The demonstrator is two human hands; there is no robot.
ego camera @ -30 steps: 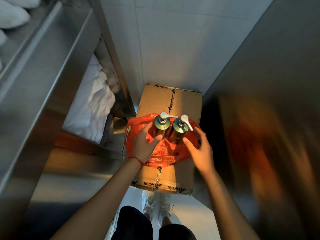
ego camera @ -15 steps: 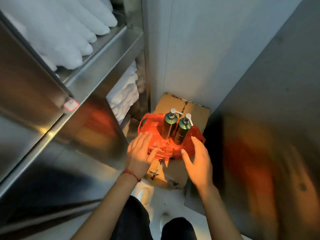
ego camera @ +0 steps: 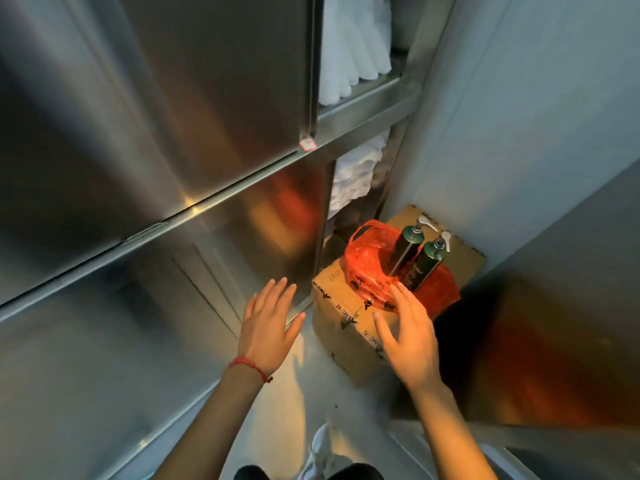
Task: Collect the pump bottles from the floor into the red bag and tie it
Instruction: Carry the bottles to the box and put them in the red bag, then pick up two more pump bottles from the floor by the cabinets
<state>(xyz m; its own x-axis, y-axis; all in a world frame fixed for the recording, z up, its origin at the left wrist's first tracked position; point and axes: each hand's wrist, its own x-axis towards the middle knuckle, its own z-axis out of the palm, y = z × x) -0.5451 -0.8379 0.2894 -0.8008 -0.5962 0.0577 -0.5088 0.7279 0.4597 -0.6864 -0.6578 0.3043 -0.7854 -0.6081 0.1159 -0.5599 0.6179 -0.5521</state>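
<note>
Two dark green pump bottles, one (ego camera: 405,251) behind the other (ego camera: 424,268), stand upright inside the red plastic bag (ego camera: 363,258), whose mouth is open and slumped around them. The bag rests on a cardboard box (ego camera: 349,323) in the corner. My left hand (ego camera: 268,323) hovers open in front of the steel cabinet, left of the box and apart from the bag. My right hand (ego camera: 410,336) is open over the box's near edge, its fingertips at the bag's front rim.
A stainless steel cabinet (ego camera: 156,168) fills the left side, with folded white towels (ego camera: 349,46) on its open shelves. A grey wall (ego camera: 519,116) rises behind the box and a steel panel (ego camera: 554,323) stands at the right. My white shoe (ego camera: 320,448) is on the floor below.
Both hands have drawn back from the bag, the left one well clear of it to the left. The view has swung left and up, so the box now sits at the right.
</note>
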